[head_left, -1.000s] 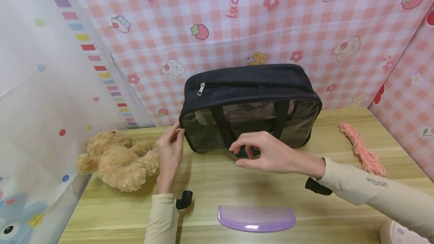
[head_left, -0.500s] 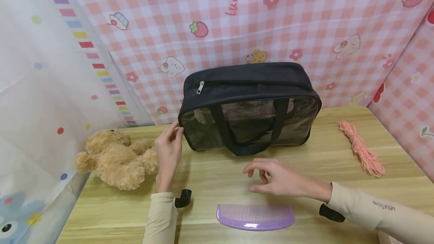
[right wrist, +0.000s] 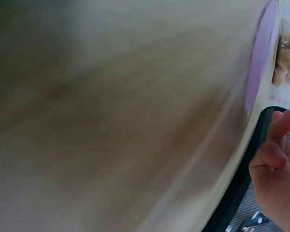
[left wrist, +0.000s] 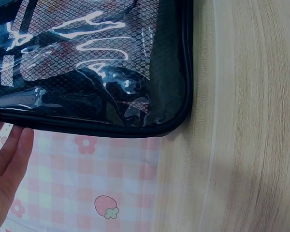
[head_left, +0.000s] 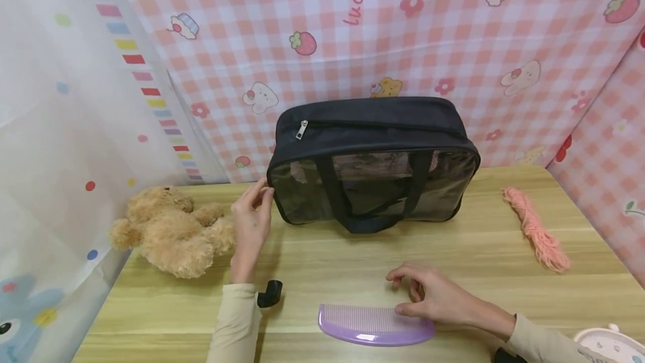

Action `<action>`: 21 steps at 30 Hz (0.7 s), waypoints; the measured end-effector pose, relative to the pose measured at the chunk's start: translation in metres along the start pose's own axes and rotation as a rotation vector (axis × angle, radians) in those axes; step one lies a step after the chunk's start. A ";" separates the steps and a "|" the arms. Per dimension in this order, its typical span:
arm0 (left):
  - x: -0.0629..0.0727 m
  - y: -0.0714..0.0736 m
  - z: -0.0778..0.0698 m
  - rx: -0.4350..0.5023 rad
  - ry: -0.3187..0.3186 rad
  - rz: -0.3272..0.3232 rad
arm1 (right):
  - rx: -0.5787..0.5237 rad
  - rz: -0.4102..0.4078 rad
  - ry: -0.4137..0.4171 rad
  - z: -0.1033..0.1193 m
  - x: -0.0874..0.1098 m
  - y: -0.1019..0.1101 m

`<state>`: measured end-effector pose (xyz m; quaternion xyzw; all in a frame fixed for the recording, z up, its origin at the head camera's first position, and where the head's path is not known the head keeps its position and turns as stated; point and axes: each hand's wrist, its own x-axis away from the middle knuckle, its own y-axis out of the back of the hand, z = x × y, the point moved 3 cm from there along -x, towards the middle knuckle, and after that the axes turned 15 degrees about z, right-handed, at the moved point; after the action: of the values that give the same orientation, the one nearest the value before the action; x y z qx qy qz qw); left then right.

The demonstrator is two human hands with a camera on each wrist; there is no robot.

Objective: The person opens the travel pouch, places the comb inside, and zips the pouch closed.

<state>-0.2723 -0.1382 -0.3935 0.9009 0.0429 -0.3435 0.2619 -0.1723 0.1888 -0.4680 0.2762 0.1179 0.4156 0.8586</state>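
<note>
"Watching this feed from my remote seat, I fret about the bag (head_left: 373, 172), mid-frame."

"Tipping?"

"Yes. The left grip (head_left: 252, 214) is pinched on its piped edge (left wrist: 87, 128); a hard tug there could topple that boxy, soft-sided shape."

"And the right grip (head_left: 435, 296), lower right of centre?"

"Thumb and fingers apart, holding nothing, near the purple comb (head_left: 370, 334). I can't tell whether they touch; a careless sweep could skid that smooth, curved piece across the tabletop (head_left: 312, 262)."

"Textures?"

"Glossy clear panels, black fabric, dark mesh, a metallic zip pull (head_left: 302, 129). The teddy bear (head_left: 173, 234), left, looks shaggy; the pink yarn (head_left: 535, 228), right, stringy."
</note>
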 end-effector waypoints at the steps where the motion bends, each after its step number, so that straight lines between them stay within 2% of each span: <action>1: 0.000 0.000 0.005 0.002 0.001 0.002 | -0.005 0.006 -0.014 -0.002 0.001 -0.001; 3: 0.001 -0.002 0.016 0.008 0.014 0.007 | 0.001 0.013 -0.028 -0.005 0.004 -0.002; 11: 0.002 -0.002 0.017 0.026 0.036 0.019 | 0.071 0.066 -0.042 -0.007 0.012 -0.006; 21: 0.002 -0.002 0.016 0.016 0.032 0.016 | 0.061 0.115 -0.026 -0.009 0.013 -0.007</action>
<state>-0.2809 -0.1441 -0.4054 0.9088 0.0373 -0.3271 0.2564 -0.1635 0.1991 -0.4790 0.3140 0.1033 0.4568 0.8259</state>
